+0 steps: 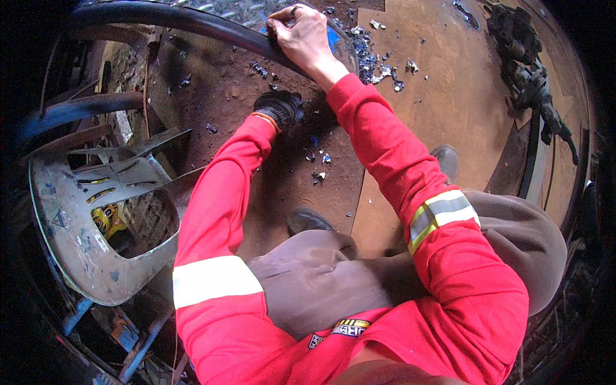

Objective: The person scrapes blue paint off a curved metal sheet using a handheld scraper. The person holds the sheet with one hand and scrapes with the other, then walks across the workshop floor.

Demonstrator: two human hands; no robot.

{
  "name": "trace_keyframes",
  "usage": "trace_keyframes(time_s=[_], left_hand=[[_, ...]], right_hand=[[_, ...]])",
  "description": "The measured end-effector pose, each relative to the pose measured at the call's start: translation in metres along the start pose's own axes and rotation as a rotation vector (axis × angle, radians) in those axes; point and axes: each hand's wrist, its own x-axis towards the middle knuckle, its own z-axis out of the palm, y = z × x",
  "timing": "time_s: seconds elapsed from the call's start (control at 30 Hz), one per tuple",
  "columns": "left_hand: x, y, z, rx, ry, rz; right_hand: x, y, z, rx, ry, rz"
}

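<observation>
My bare right hand (301, 40) rests at the edge of a patterned metal panel (228, 9) with a thick, dark curved rim (186, 20). Its fingers are bent and pinched together; whatever is between them is too small to make out. Patches of blue (332, 40) show on the panel beside that hand. Lower and to the left, my left hand (281, 108) wears a dark knitted glove with an orange cuff edge. It is curled closed below the rim, and shadow hides what it may hold.
Blue, white and dark flakes (378, 67) litter the brown floor sheet (410, 109). At left lies a worn grey plastic chair (83, 247) among metal scraps and a blue tube (83, 115). A dark mechanical part (529, 83) sits at far right. My shoes (308, 220) are below my arms.
</observation>
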Motion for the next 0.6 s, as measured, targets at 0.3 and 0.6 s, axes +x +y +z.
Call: trace_keyframes(time_s=[0.3,0.6], left_hand=[[-0.007,0.006,-0.023,0.007,-0.089,-0.034],[-0.014,0.006,-0.028,0.017,-0.098,-0.042]], right_hand=[[0.001,0.012,-0.006,-0.104,-0.081,-0.257],[0.01,0.002,-0.01,-0.423,-0.152,-0.479]])
